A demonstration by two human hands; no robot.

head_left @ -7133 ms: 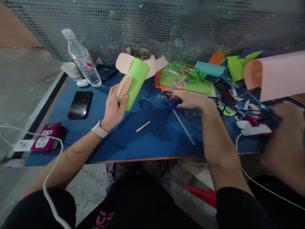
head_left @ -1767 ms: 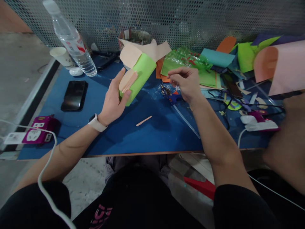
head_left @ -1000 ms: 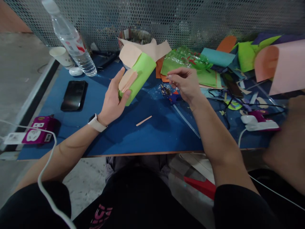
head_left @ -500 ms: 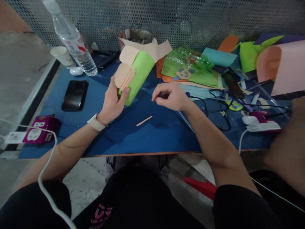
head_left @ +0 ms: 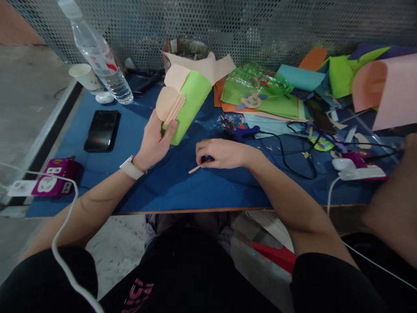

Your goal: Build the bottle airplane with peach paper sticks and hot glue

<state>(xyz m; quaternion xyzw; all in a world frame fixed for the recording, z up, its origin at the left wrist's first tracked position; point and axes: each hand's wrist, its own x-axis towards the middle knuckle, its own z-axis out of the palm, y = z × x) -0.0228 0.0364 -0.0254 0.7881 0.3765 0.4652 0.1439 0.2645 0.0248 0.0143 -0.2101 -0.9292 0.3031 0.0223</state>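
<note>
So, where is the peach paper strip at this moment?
In the head view the strip lies on the blue table, mid-front, its right end at the fingers of the right hand, near the green paper roll held by the left hand.

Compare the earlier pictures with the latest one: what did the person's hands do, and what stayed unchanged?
The right hand left the scrap pile, moved left toward the person, and now pinches one end of the peach strip on the blue table. The left hand still holds the green paper roll; phone and water bottle stayed put.
</note>
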